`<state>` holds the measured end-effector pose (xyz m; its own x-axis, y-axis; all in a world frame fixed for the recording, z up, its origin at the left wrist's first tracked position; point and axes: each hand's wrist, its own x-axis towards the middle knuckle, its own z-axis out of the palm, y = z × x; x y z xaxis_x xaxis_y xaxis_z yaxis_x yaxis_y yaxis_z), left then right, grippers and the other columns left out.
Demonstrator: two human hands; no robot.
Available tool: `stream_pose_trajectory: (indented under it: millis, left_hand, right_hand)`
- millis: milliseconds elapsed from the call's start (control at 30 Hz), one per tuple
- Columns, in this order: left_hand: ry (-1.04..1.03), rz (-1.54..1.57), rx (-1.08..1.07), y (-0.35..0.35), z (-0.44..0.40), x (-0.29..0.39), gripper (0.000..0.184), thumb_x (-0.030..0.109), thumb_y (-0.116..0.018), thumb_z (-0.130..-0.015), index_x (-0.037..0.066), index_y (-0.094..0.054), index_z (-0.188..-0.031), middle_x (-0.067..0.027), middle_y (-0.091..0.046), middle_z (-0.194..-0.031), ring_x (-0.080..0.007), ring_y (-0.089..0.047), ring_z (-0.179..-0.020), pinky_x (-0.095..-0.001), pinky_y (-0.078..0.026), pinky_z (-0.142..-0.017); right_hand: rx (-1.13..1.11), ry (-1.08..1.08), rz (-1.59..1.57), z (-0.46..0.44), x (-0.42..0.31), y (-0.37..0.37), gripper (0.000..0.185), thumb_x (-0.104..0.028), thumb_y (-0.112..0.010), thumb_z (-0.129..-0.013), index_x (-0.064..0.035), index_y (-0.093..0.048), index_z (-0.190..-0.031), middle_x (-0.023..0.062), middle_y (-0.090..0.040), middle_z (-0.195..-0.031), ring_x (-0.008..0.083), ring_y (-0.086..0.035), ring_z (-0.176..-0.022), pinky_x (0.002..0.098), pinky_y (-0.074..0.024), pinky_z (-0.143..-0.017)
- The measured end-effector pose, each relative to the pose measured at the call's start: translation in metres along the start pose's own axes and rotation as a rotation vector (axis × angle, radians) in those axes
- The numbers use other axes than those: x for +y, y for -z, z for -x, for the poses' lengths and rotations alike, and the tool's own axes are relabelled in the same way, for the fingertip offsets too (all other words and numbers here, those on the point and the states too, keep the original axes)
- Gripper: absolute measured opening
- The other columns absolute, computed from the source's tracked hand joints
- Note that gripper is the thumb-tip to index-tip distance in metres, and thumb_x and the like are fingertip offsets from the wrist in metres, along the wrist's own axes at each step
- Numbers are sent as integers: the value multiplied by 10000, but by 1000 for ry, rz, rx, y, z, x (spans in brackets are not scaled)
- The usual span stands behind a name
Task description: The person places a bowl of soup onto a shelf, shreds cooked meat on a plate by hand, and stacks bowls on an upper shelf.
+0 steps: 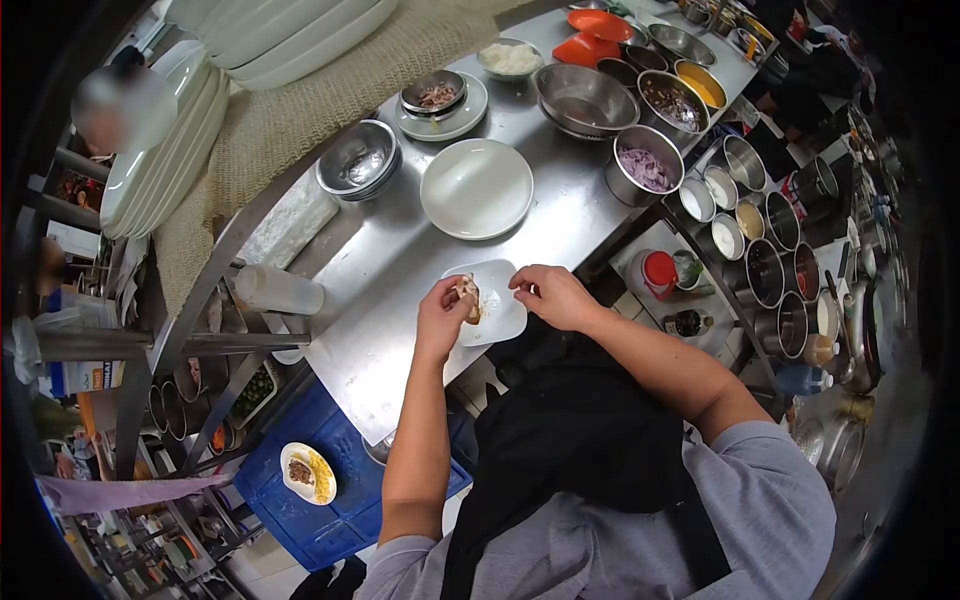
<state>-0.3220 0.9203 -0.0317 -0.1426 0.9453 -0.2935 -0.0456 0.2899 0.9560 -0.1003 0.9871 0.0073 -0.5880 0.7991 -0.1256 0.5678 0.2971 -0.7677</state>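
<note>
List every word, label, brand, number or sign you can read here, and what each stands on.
No text reads clearly.
Blue-and-white package, far left: printing too small and blurred.
Dark bottle, right side: label too small to read.

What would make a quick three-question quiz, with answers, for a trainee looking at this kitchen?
1. Which hand holds the brownish piece of food?
2. True or false: in the picture, the chopped purple pieces are to the right of the round white dish.
3. What colour is the surface under the small white plate at lower left?

Key: 1. The left hand. 2. True. 3. Blue.
</note>
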Motion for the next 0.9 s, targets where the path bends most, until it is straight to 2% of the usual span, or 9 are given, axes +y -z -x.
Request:
stream_pose_trajectory:
  millis: [33,67,133,167,267,367,567,800,900]
  left_hand:
    - [-27,186,-22,3,3,0,421,54,-611,-924,-44,-507,-1320,-134,-636,-1210,-209,-616,-1098,-339,-499,-946]
    - [-33,188,-11,5,8,5,421,54,-611,-924,-44,-507,-1320,-134,-636,-1210,-209,-616,-1098,-339,-499,-946]
    - [-111,606,-179,5,13,14,479,97,-638,-927,-38,-477,-1357,-173,-609,-1260,-229,-607,-1131,-357,-487,-973]
    - [-136,631,-210,5,14,19,535,146,-664,-923,-39,-453,-1378,-185,-593,-1285,-233,-596,-1154,-369,-472,-1003]
    - [-194,696,-285,2,14,26,563,171,-673,-920,-42,-443,-1387,-176,-593,-1291,-240,-591,-1163,-374,-466,-1015]
    - [-187,695,-292,-1,15,31,587,187,-684,-914,-40,-439,-1396,-162,-590,-1292,-232,-587,-1168,-374,-464,-1021]
    - [-177,676,-294,-5,12,28,589,192,-684,-916,-41,-441,-1399,-122,-583,-1288,-218,-578,-1175,-370,-462,-1022]
    - [-148,645,-329,-11,12,36,572,196,-660,-936,-41,-436,-1406,-114,-585,-1281,-207,-581,-1157,-360,-465,-1003]
    - [-162,564,-344,-8,13,37,544,209,-647,-947,-25,-460,-1401,-104,-590,-1276,-195,-576,-1155,-346,-458,-1000]
  right_hand:
    - [13,16,-45,-3,-6,3,206,-185,-621,-865,-55,-673,-1017,134,-680,-902,328,-649,-859,422,-503,-778]
    - [24,35,-87,-8,-13,6,208,-184,-628,-864,-54,-673,-1019,130,-681,-896,324,-649,-852,416,-503,-773]
    - [75,128,-87,-16,-23,10,199,-157,-645,-860,-43,-675,-1021,120,-678,-872,284,-639,-775,391,-504,-721]
    - [127,212,-91,-19,-29,13,192,-129,-662,-857,-33,-678,-1022,111,-674,-847,244,-629,-698,365,-504,-669]
    - [156,296,-26,-23,-49,26,195,-140,-678,-854,-46,-683,-1025,100,-667,-859,250,-633,-707,361,-504,-663]
    - [94,305,88,-21,-65,39,186,-198,-653,-866,-93,-677,-1018,84,-654,-920,291,-644,-841,409,-515,-732]
    - [191,453,169,-16,-63,37,201,-166,-688,-829,-109,-662,-1020,68,-625,-895,282,-640,-823,401,-528,-720]
    - [164,429,184,-13,-58,33,190,-166,-693,-828,-106,-659,-1006,61,-626,-899,280,-645,-828,391,-530,-708]
    - [178,325,72,-13,-62,44,192,-175,-682,-848,-118,-665,-1031,69,-636,-917,289,-648,-840,387,-534,-717]
